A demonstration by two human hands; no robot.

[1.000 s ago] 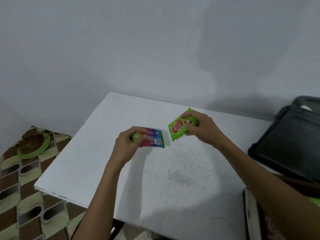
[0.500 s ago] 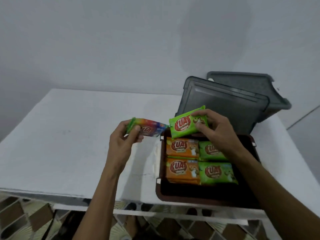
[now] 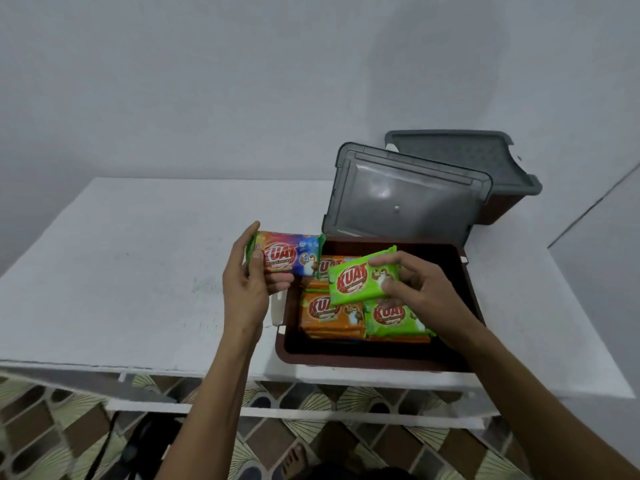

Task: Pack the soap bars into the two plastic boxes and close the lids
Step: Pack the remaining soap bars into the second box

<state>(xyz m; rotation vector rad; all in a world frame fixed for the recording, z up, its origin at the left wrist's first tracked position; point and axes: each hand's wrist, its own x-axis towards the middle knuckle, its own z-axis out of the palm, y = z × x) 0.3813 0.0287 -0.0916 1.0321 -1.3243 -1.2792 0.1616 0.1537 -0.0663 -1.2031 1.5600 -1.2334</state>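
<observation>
**Green and rainbow bars held over the open box**

Green wrapper in the right hand, rainbow wrapper in the left: each hand holds one soap bar above the white table [image 3: 138, 258].

The left hand [image 3: 247, 285] grips the rainbow bar [image 3: 287, 254] by its left end, thumb on the printed face and fingers curled behind. The bar lies level, label toward the camera. Its right end reaches the far left corner of the box [image 3: 346, 356], while the rest hangs over the table just beside the box.

The right hand [image 3: 419, 289] pinches the green bar [image 3: 360, 277] by its right end, fingers bent over the top edge and thumb under it. This bar is tilted, right end higher, and hangs over the inside of the box, clear of the bars below.

The box is brown and open and stands at the near edge of the table. It already holds an orange bar [image 3: 332, 315] at the front left and a second green bar [image 3: 394, 318] at the front right, lying flat side by side. Another orange one [image 3: 325, 268] behind them is partly hidden by the held bars. The right part of the box is dark and hard to read.

The grey lid [image 3: 405, 199] stands up at the far edge of the box. Behind it is the second box [image 3: 498, 207], with the second lid [image 3: 460, 157] on top of it; whether that lid is pressed shut cannot be told.
</observation>
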